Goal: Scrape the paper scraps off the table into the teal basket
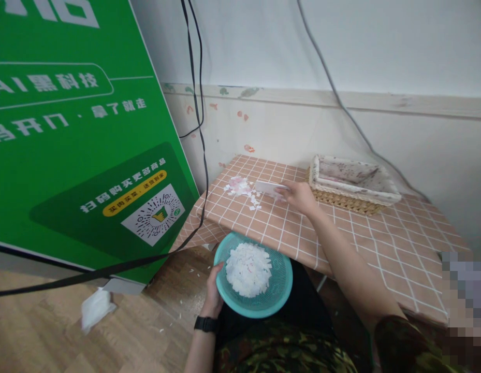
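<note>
My left hand (214, 290) grips the left rim of a teal plastic colander (283, 282), its fingers mostly hidden beneath. White paper scraps (248, 269) are heaped inside. The colander is held just below the table's front edge. Over the tabletop, my right hand (299, 197) is closed on one end of a flat white strip (268, 187), like a stiff card, pointing left. Near the strip's left end lies a loose patch of white and pinkish paper scraps (239, 186), and a few pieces are scattered below it.
A brown checked cloth covers the table (352, 238). A lined wicker basket (349, 199) stands on it by the wall. Left is a large green cabinet (69, 171), with a dark strap (204, 171) hanging in front. A white bag (97, 309) lies on the wood floor.
</note>
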A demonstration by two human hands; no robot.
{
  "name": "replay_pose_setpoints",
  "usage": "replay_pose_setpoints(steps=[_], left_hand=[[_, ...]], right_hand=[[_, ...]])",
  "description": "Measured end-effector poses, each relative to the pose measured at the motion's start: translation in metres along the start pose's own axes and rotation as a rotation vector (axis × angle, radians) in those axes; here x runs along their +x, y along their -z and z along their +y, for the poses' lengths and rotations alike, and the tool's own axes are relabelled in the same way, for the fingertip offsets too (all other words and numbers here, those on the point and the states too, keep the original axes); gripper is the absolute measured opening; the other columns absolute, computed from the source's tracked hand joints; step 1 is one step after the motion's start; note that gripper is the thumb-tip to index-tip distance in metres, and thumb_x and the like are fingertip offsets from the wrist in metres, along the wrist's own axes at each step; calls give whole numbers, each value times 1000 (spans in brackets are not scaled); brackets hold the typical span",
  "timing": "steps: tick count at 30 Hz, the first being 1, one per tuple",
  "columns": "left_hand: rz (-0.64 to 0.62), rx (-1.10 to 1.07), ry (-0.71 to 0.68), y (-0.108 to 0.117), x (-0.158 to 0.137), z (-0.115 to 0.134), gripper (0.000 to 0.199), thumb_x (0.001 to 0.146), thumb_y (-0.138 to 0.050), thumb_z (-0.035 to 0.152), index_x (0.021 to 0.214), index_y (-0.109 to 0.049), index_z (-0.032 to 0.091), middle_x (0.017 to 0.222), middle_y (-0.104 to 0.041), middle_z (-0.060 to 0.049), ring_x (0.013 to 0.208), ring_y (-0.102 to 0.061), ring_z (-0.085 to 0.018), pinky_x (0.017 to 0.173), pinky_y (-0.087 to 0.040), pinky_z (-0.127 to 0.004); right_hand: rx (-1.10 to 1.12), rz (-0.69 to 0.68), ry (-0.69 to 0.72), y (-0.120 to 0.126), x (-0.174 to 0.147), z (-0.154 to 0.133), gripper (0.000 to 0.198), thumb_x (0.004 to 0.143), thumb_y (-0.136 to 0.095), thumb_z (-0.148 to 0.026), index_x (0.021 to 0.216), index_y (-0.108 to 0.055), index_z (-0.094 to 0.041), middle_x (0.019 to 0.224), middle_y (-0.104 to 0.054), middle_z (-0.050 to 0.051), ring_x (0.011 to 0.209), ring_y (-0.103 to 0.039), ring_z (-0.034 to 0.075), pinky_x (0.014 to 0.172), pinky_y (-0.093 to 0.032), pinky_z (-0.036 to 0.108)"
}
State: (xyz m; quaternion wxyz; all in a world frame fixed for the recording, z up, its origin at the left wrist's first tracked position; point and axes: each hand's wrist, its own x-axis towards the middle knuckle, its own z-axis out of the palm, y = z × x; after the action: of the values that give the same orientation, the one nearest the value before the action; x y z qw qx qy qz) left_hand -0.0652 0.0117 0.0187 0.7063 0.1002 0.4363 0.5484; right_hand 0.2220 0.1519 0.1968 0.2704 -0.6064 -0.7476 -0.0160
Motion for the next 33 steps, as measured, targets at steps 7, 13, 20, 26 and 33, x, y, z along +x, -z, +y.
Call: replay_pose_setpoints(steps=[7, 13, 20, 26, 33], left_hand=[[-25, -7, 17, 5, 3, -3, 27, 69, -66, 32, 86, -69, 10, 79, -73, -7, 76, -67, -24, 75, -49, -35], [-11, 15, -34, 3, 2, -2, 22, 70, -66, 30, 81, -69, 11, 77, -72, -5, 80, -66, -24, 77, -48, -33], [0, 14, -38, -1, -1, 2, 24, 68, -67, 30, 81, -70, 11, 73, -72, -6, 78, -66, -25, 75, -49, -35], [6, 16, -52, -4, -4, 4, 23, 66, -68, 30, 80, -70, 11, 75, -73, -6, 80, -66, -26, 76, -49, -35], [-1, 26, -50, -5, -4, 4, 24, 66, -68, 30, 81, -71, 12, 75, -73, -6, 80, -66, -26, 76, -49, -35]], right_hand=[[-104, -73, 38, 7, -1, -7, 25, 82, -47, -36, 79, -66, -20, 65, -65, 6, 61, -57, 18, 55, -30, 25], [30, -76, 20, 18, -8, 2, 28, 82, -48, -38, 78, -66, -17, 64, -63, 5, 56, -52, 16, 54, -29, 26], [103, -98, 28, 19, -12, 4, 28, 80, -52, -39, 70, -64, -16, 61, -60, 4, 54, -49, 14, 53, -30, 26], [199, -73, 7, 17, -12, 3, 33, 80, -51, -44, 67, -62, -16, 56, -56, 2, 51, -47, 13, 52, -30, 26], [246, -143, 24, 16, -12, 3, 30, 77, -54, -43, 70, -65, -16, 61, -59, 3, 54, -48, 14, 52, -31, 26]])
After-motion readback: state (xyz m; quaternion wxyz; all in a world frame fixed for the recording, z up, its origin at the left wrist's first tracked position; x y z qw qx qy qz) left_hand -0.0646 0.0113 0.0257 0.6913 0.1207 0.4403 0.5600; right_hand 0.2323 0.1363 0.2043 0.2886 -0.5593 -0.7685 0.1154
